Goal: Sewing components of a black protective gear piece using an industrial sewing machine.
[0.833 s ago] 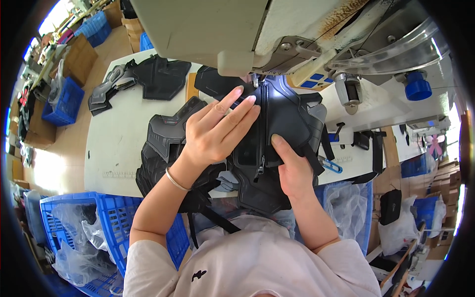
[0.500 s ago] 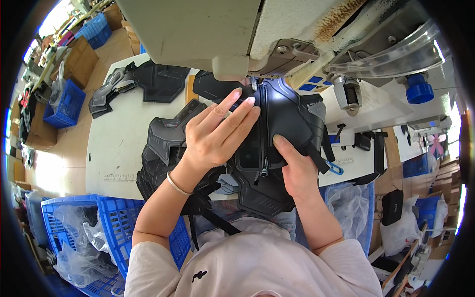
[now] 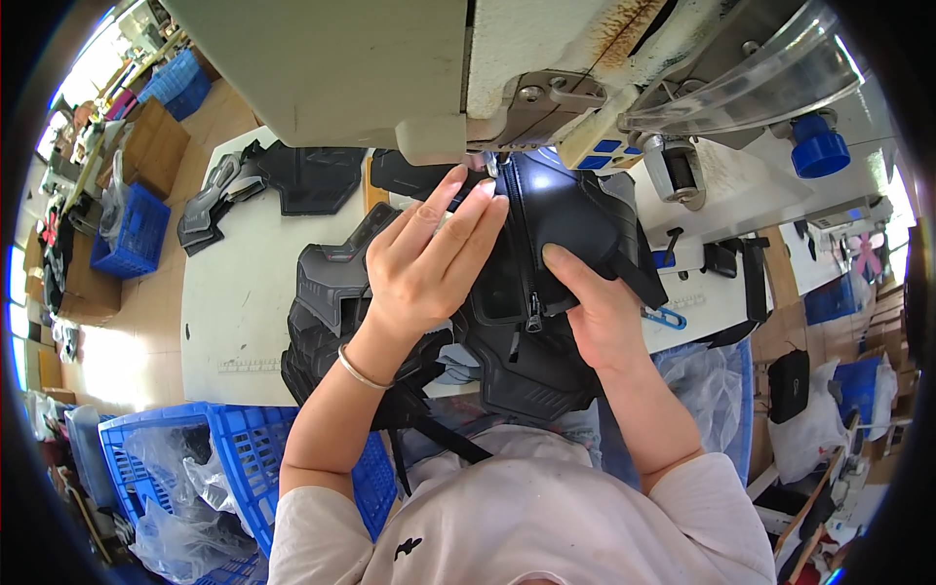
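A black molded panel (image 3: 575, 229) with a zipper (image 3: 520, 224) lies under the lit needle area of a sewing machine (image 3: 390, 68). The zipper runs from the needle toward me, slanting a little right, and its metal pull (image 3: 533, 314) hangs at the near end. My left hand (image 3: 429, 253) rests with fingers stretched out on the work left of the zipper, fingertips close to the presser foot (image 3: 493, 168). My right hand (image 3: 603, 317) grips the panel's near right part, thumb on top; its other fingers are hidden underneath.
More black and grey molded pieces lie on the white table (image 3: 234, 292), some stacked by my left forearm. A blue crate (image 3: 253, 458) with clear plastic bags stands at lower left. A blue clip (image 3: 666, 318) lies right of my right hand. A clear curved guard (image 3: 741, 97) juts out upper right.
The zippered panel has slid slightly farther under the needle and turned, so the zipper's near end slants right. My right hand has moved with it. The whole view has shifted a little.
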`<move>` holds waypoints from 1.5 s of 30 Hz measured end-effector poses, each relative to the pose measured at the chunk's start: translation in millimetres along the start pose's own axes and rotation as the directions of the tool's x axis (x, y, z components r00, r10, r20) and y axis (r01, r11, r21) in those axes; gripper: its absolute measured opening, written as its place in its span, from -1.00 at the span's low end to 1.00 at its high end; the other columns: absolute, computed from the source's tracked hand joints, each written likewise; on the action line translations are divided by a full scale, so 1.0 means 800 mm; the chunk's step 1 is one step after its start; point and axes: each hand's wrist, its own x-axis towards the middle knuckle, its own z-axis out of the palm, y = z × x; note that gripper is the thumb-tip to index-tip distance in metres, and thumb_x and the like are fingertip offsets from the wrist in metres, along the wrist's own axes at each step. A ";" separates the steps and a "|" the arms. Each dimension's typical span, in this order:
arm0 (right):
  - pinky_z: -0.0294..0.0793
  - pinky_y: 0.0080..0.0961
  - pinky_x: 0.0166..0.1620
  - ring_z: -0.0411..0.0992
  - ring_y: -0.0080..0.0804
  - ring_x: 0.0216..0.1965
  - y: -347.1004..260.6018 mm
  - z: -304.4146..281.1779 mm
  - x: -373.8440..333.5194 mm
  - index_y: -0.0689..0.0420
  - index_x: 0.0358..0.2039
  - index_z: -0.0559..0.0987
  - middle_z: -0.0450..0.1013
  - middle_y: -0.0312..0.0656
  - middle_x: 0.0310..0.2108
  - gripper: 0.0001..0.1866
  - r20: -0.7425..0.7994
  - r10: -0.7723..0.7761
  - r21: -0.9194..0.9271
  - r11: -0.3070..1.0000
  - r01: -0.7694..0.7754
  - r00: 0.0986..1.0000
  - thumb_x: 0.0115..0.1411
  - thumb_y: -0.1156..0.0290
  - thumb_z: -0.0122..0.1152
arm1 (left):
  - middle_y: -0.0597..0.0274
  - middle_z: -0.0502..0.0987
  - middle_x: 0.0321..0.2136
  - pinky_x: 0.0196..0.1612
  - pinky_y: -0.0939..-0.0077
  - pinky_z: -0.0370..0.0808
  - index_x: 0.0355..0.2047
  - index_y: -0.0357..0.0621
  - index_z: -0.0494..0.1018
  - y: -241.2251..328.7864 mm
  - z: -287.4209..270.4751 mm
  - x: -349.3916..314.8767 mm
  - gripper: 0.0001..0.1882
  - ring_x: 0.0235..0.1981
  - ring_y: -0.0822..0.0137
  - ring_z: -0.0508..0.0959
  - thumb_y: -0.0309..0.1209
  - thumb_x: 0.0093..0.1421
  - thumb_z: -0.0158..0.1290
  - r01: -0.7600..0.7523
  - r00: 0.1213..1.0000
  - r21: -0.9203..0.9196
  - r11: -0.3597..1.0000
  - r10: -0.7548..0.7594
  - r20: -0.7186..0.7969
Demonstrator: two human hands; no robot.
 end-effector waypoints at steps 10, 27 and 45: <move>0.46 -0.62 -0.21 0.49 -0.61 -0.26 -0.005 0.002 0.008 0.17 -0.14 0.61 0.56 -0.31 -0.24 -0.74 -0.069 0.087 -0.036 0.995 -0.089 0.994 0.17 0.37 0.30 | 0.18 0.55 -0.32 -0.39 0.48 0.55 -0.29 -0.21 0.61 -0.003 0.001 -0.004 -0.72 -0.17 0.12 0.62 -0.53 -0.10 0.17 0.058 0.998 -0.057 0.997 -0.057 0.021; 0.37 -0.66 -0.36 0.46 -0.70 -0.31 -0.007 -0.009 0.009 0.13 -0.11 0.61 0.56 -0.38 -0.24 -0.71 -0.006 0.126 -0.189 0.974 -0.125 0.992 0.22 0.26 0.26 | 0.05 0.61 -0.31 -0.13 0.31 0.65 -0.37 -0.28 0.62 0.013 -0.008 -0.011 -0.75 -0.13 0.07 0.61 -0.57 -0.15 0.17 -0.018 0.999 -0.124 0.992 0.014 -0.033; 0.44 -0.66 -0.45 0.46 -0.61 -0.47 -0.007 -0.005 -0.003 0.14 -0.29 0.61 0.53 -0.33 -0.44 -0.84 0.013 0.141 -0.189 0.973 -0.136 0.990 0.15 0.37 0.34 | 0.00 0.60 -0.30 -0.18 0.36 0.63 -0.34 -0.35 0.61 0.014 -0.008 -0.013 -0.72 -0.13 0.03 0.62 -0.55 -0.13 0.13 -0.028 0.999 -0.119 0.992 0.025 -0.027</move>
